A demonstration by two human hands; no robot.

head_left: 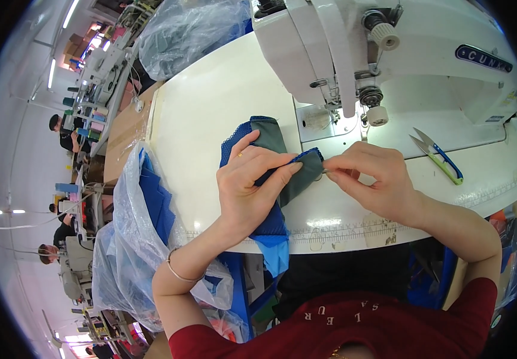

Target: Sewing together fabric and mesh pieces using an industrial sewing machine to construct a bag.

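Left hand pinches the blue-and-grey fabric over the desk, just before the sewing machine — right hand pinched at the fabric's edge, catch unclear — apparently edge-straightening, next move likely needing steady grip.

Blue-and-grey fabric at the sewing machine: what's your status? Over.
Left hand pinching blue-and-grey fabric. Right hand at fabric's right edge. Thread snips right of right hand, clear of fabric.

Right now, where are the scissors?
In the head view, the scissors lie on the white work surface, right of the person's right hand, pointing toward the sewing machine.
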